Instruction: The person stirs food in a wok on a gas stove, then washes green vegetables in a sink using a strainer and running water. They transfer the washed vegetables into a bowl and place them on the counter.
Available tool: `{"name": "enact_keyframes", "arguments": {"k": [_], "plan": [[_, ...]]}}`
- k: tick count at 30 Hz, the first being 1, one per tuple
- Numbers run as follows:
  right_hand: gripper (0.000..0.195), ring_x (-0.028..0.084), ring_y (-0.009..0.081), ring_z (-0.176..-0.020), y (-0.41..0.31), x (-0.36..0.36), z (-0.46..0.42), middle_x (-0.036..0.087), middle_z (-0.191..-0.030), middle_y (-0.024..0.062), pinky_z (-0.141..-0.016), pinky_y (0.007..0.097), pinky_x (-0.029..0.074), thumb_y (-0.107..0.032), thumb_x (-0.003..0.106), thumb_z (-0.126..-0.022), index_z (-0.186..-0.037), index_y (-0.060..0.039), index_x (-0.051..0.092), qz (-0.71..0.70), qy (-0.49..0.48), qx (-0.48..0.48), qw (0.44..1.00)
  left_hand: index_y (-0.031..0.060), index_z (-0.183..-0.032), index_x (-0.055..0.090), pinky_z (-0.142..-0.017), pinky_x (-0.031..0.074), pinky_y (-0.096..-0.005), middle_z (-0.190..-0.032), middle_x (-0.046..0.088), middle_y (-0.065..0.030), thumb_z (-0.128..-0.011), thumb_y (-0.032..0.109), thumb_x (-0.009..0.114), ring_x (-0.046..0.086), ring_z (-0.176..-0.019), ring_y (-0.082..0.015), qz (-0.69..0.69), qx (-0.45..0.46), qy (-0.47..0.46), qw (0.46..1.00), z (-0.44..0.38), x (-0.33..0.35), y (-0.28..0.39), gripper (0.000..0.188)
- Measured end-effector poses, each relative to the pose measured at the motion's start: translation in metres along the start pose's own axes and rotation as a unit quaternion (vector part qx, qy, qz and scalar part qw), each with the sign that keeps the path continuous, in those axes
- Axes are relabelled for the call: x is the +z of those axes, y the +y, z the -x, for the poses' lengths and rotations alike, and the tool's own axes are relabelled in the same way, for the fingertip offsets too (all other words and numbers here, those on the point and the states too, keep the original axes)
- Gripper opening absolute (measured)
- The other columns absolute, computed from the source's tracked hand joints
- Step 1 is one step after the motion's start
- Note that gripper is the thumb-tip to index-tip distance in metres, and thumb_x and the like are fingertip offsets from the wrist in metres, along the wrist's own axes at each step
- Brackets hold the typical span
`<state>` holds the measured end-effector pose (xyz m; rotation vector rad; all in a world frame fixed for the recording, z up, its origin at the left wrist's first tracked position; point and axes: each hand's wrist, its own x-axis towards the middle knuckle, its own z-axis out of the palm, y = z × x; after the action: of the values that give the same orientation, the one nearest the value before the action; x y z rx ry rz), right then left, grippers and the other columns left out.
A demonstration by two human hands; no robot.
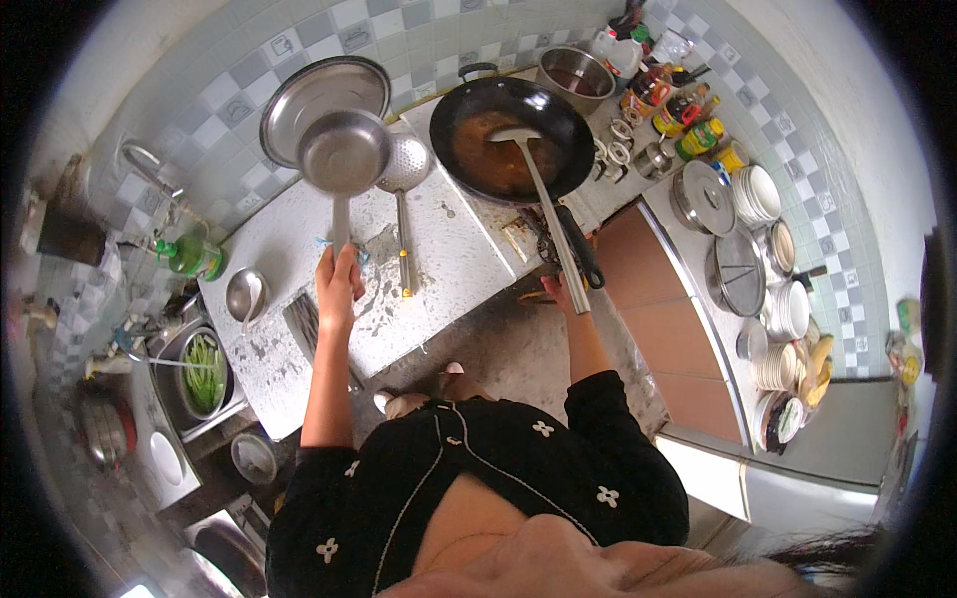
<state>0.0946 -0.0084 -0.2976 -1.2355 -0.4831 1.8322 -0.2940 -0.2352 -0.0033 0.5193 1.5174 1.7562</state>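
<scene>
My left hand [338, 288] grips the flat handle of a metal water scoop [344, 153], whose round bowl overlaps a large pan lid [288, 112] leaning on the tiles. Beside the scoop, a perforated skimmer [404, 166] lies on the white worktop. My right hand [557, 290] is low by the counter's front edge, under the handle of a black wok [572, 119]. The spatula handle partly covers it, so I cannot tell what the fingers touch. Brown liquid [478, 157] coats the wok's bottom, and a metal spatula [549, 202] rests in it.
At left, a pot of leafy greens [203, 377] stands in the sink under thin running water. A small bowl with a spoon [245, 293] is on the worktop. Behind the wok are a steel pot [576, 78] and sauce bottles [677, 112]. Stacked bowls [786, 310] line the right counter.
</scene>
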Motion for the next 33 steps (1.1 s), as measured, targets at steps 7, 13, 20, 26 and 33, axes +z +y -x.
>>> {"name": "enact_keyframes", "arguments": {"k": [7,13,20,26,33], "plan": [[0.014,0.064,0.0266,-0.067,-0.016,0.016,0.013,0.059,-0.076,0.0133,-0.054,0.0321,0.058,-0.012,0.050,-0.090,-0.097,-0.0017,0.046,-0.004,-0.007,0.005,1.000,0.0101,-0.077,0.043,-0.036,0.024,-0.0216,-0.054,0.035,0.0056,-0.091,0.021,0.047,0.028,-0.041,-0.0039,0.003,-0.003,0.101,0.995,0.067,-0.070,-0.029,0.018],[0.015,0.064,0.0239,-0.066,-0.008,-0.003,-0.011,0.060,-0.074,0.0147,-0.055,0.0332,0.057,-0.014,0.054,-0.088,-0.091,0.0000,0.049,0.027,-0.020,-0.004,0.999,0.0086,-0.077,0.044,-0.036,0.027,-0.0223,-0.054,0.035,0.0042,-0.090,0.022,0.048,0.031,-0.042,-0.0054,0.041,-0.034,0.174,0.983,0.094,-0.095,-0.040,0.019],[0.017,0.059,0.0209,-0.073,-0.024,0.023,0.035,0.058,-0.083,0.0109,-0.062,0.0314,0.055,-0.014,0.058,-0.085,-0.093,0.0003,0.055,0.098,-0.080,-0.017,0.992,0.0068,-0.082,0.047,-0.036,0.025,-0.0232,-0.053,0.036,0.0031,-0.089,0.023,0.050,0.030,-0.040,-0.0068,0.107,-0.031,0.232,0.966,0.123,-0.144,-0.044,0.018],[0.018,0.057,0.0200,-0.069,-0.032,0.046,0.034,0.057,-0.081,0.0114,-0.052,0.0299,0.050,-0.020,0.056,-0.088,-0.091,-0.0027,0.055,0.122,0.147,0.070,0.979,0.0065,-0.082,0.046,-0.036,0.023,-0.0247,-0.052,0.033,0.0045,-0.089,0.022,0.049,0.026,-0.039,-0.0065,0.142,-0.030,0.309,0.940,0.135,-0.222,-0.058,0.018],[0.028,0.051,0.0186,-0.061,-0.021,0.068,0.054,0.053,-0.068,0.0063,-0.056,0.0327,0.047,-0.031,0.056,-0.087,-0.081,-0.0033,0.056,0.176,0.201,0.029,0.963,0.0112,-0.074,0.045,-0.034,0.025,-0.0258,-0.049,0.032,0.0054,-0.087,0.025,0.049,0.027,-0.035,-0.0079,0.151,-0.046,0.427,0.890,0.126,-0.365,-0.083,0.019]]}}
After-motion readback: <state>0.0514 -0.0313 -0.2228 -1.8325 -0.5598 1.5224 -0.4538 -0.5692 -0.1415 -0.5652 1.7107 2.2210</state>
